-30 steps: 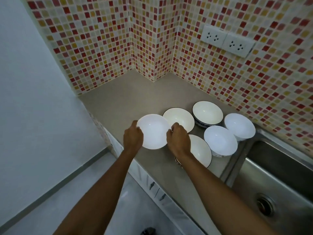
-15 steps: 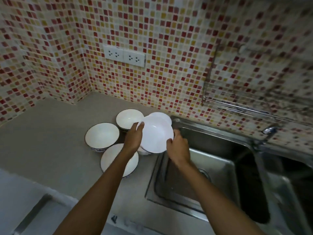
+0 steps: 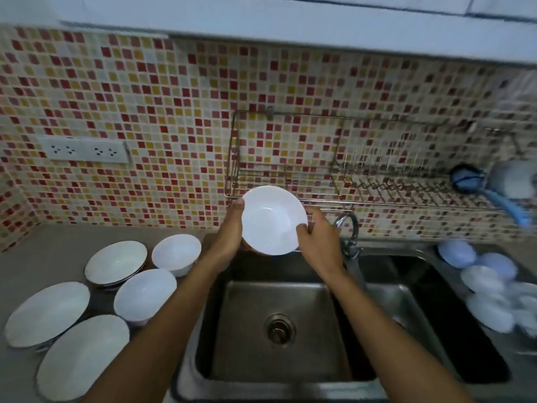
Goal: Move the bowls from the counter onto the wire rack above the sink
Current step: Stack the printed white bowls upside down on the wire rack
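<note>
Though tilted, plain white bowl (image 3: 273,219).

red-yellow mosaic tile wall (image 3: 162,117), twin white sockets (image 3: 84,149), grey counter (image 3: 43,245), steel double sink (image 3: 279,309).

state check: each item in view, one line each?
Held bowl: lifted over the sink, gripped by both hands, tilted toward the camera.
Left hand: gripping the bowl's left rim.
Right hand: gripping its right rim.
Wire rack: left section bare.
Counter bowls: five, upright, empty.
Sink: empty.
Tap: no water visible.
</note>
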Demonstrator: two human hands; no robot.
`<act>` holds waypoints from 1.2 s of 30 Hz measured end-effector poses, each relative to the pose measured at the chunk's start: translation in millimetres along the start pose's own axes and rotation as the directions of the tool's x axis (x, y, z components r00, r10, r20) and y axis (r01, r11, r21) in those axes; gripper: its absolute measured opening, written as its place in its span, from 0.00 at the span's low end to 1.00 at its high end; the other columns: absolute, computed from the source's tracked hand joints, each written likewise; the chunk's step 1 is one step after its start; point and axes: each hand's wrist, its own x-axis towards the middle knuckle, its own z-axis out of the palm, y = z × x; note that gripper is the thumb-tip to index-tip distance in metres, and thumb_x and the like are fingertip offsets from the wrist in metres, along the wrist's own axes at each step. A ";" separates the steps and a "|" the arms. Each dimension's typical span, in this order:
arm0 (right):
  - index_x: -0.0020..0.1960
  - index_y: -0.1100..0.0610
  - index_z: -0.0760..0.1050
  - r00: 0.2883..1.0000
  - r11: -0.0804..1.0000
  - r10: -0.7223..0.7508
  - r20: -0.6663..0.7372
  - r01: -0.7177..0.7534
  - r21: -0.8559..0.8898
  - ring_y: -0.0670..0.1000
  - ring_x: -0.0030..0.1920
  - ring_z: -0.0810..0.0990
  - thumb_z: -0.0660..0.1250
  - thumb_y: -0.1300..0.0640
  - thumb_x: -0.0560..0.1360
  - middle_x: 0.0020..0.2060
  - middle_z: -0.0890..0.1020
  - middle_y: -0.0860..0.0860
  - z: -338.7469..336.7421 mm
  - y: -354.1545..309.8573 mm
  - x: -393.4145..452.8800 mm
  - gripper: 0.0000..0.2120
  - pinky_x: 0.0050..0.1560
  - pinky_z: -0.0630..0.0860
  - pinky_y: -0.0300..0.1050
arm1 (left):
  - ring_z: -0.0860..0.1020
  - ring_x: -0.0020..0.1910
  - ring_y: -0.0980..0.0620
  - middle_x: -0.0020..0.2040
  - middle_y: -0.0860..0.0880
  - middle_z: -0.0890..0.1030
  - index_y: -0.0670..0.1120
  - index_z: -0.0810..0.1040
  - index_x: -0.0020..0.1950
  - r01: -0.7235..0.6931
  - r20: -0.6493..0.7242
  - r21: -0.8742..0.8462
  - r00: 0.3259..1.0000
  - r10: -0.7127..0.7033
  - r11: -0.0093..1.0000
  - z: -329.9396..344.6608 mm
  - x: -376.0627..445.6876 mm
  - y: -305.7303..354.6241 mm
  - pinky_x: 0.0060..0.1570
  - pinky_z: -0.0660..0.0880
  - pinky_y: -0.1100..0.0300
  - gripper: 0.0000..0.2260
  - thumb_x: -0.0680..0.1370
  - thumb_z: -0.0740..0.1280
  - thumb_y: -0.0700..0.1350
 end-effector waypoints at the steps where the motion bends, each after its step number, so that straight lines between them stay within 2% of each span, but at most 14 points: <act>1: 0.65 0.57 0.72 1.000 1.000 -0.001 -0.011 0.001 0.010 0.51 0.43 0.79 0.62 0.59 0.76 0.52 0.82 0.55 -8.5 4.2 7.6 0.17 0.34 0.76 0.40 | 0.78 0.56 0.48 0.57 0.53 0.78 0.65 0.66 0.61 -0.037 0.046 0.013 0.998 0.037 0.999 14.5 -3.2 11.4 0.57 0.77 0.45 0.23 0.70 0.60 0.72; 4: 0.65 0.57 0.71 0.999 1.000 -0.008 -0.041 0.008 0.021 0.53 0.46 0.80 0.62 0.59 0.76 0.52 0.83 0.56 -30.4 17.5 27.4 0.17 0.39 0.74 0.40 | 0.76 0.56 0.48 0.56 0.51 0.76 0.60 0.65 0.62 -0.121 0.089 0.035 0.989 0.117 0.992 50.4 -10.3 34.4 0.57 0.76 0.46 0.15 0.78 0.53 0.64; 8: 0.65 0.56 0.71 0.996 0.996 -0.059 -0.063 0.063 0.059 0.48 0.42 0.79 0.59 0.54 0.80 0.49 0.83 0.53 -49.2 35.2 50.5 0.15 0.34 0.75 0.35 | 0.76 0.56 0.47 0.59 0.48 0.74 0.56 0.65 0.66 -0.163 0.109 0.048 0.982 0.157 0.985 75.5 -5.7 50.7 0.53 0.78 0.50 0.18 0.80 0.52 0.61; 10: 0.61 0.56 0.74 0.990 0.985 -0.106 -0.093 0.118 0.128 0.48 0.43 0.80 0.55 0.49 0.82 0.46 0.82 0.51 -54.1 44.6 62.2 0.16 0.35 0.75 0.36 | 0.75 0.58 0.46 0.62 0.47 0.73 0.55 0.64 0.69 -0.196 0.114 0.042 0.975 0.190 0.980 84.5 -0.8 55.1 0.52 0.78 0.52 0.20 0.80 0.52 0.61; 12: 0.55 0.58 0.76 0.979 0.977 -0.145 -0.141 0.164 0.134 0.48 0.41 0.80 0.52 0.49 0.82 0.42 0.82 0.50 -58.7 56.4 75.7 0.17 0.36 0.72 0.36 | 0.74 0.60 0.45 0.64 0.46 0.72 0.55 0.64 0.69 -0.222 0.106 0.032 0.970 0.217 0.975 92.3 5.3 58.8 0.54 0.77 0.51 0.20 0.80 0.54 0.61; 14: 0.53 0.58 0.77 0.970 0.980 -0.173 -0.173 0.186 0.063 0.49 0.42 0.79 0.53 0.51 0.82 0.42 0.82 0.51 -63.0 69.1 90.6 0.16 0.39 0.72 0.40 | 0.74 0.61 0.44 0.65 0.46 0.71 0.55 0.64 0.68 -0.242 0.080 0.026 0.968 0.239 0.970 98.2 11.7 64.2 0.54 0.78 0.49 0.20 0.79 0.56 0.60; 18: 0.59 0.60 0.78 0.938 0.948 -0.282 -0.202 0.240 -0.211 0.55 0.53 0.79 0.60 0.59 0.79 0.53 0.82 0.56 -64.2 88.4 112.2 0.12 0.57 0.77 0.50 | 0.71 0.64 0.43 0.69 0.47 0.68 0.54 0.62 0.71 -0.309 0.043 0.063 0.951 0.307 0.949 110.5 24.2 79.6 0.60 0.75 0.44 0.23 0.78 0.59 0.59; 22: 0.57 0.61 0.79 0.880 0.860 -0.435 -0.189 0.344 -0.377 0.56 0.52 0.81 0.64 0.62 0.76 0.51 0.84 0.57 -55.1 104.8 117.7 0.11 0.59 0.75 0.51 | 0.71 0.60 0.49 0.67 0.50 0.69 0.56 0.62 0.71 -0.440 0.024 0.172 0.897 0.442 0.882 127.4 41.5 99.9 0.46 0.76 0.64 0.25 0.76 0.67 0.54; 24: 0.59 0.61 0.78 0.856 0.837 -0.474 -0.207 0.366 -0.406 0.57 0.57 0.80 0.63 0.61 0.77 0.54 0.83 0.57 -46.8 123.0 115.9 0.13 0.65 0.71 0.52 | 0.71 0.59 0.51 0.65 0.51 0.69 0.54 0.63 0.71 -0.500 0.052 0.303 0.859 0.510 0.811 136.8 51.4 102.0 0.41 0.72 0.70 0.28 0.74 0.70 0.52; 26: 0.62 0.62 0.77 0.830 0.808 -0.518 -0.208 0.394 -0.439 0.56 0.65 0.75 0.61 0.58 0.79 0.59 0.81 0.57 -39.5 138.7 112.5 0.15 0.70 0.64 0.50 | 0.70 0.62 0.50 0.69 0.48 0.68 0.53 0.64 0.72 -0.550 0.087 0.441 0.813 0.576 0.709 143.8 61.9 98.8 0.47 0.72 0.69 0.32 0.71 0.74 0.51; 29: 0.65 0.62 0.74 0.797 0.768 -0.574 -0.189 0.444 -0.461 0.54 0.69 0.71 0.58 0.54 0.80 0.63 0.78 0.57 -36.5 148.3 114.2 0.18 0.73 0.60 0.51 | 0.67 0.64 0.51 0.69 0.47 0.67 0.50 0.64 0.73 -0.625 0.249 0.657 0.708 0.660 0.422 154.6 74.8 88.3 0.57 0.66 0.71 0.37 0.68 0.76 0.51; 31: 0.66 0.62 0.73 0.791 0.760 -0.583 -0.185 0.451 -0.468 0.54 0.70 0.70 0.56 0.54 0.81 0.64 0.77 0.57 -35.3 149.5 115.1 0.19 0.75 0.57 0.50 | 0.64 0.68 0.48 0.71 0.46 0.65 0.49 0.62 0.74 -0.617 0.376 0.758 0.676 0.634 0.209 158.2 82.0 78.5 0.66 0.67 0.61 0.38 0.69 0.76 0.51; 33: 0.67 0.62 0.72 0.788 0.761 -0.583 -0.196 0.446 -0.470 0.54 0.70 0.70 0.57 0.54 0.80 0.66 0.76 0.57 -33.0 150.7 115.0 0.20 0.76 0.54 0.50 | 0.61 0.71 0.45 0.74 0.46 0.63 0.50 0.59 0.76 -0.598 0.469 0.800 0.678 0.566 0.053 161.6 88.5 71.8 0.71 0.64 0.50 0.39 0.70 0.75 0.50; 36: 0.67 0.63 0.72 0.780 0.780 -0.576 -0.246 0.434 -0.451 0.55 0.70 0.69 0.59 0.56 0.79 0.66 0.75 0.58 -27.8 148.2 112.5 0.19 0.75 0.55 0.51 | 0.59 0.73 0.44 0.75 0.45 0.62 0.50 0.59 0.76 -0.586 0.506 0.810 0.693 0.513 -0.007 164.9 97.6 68.7 0.72 0.62 0.48 0.39 0.70 0.75 0.48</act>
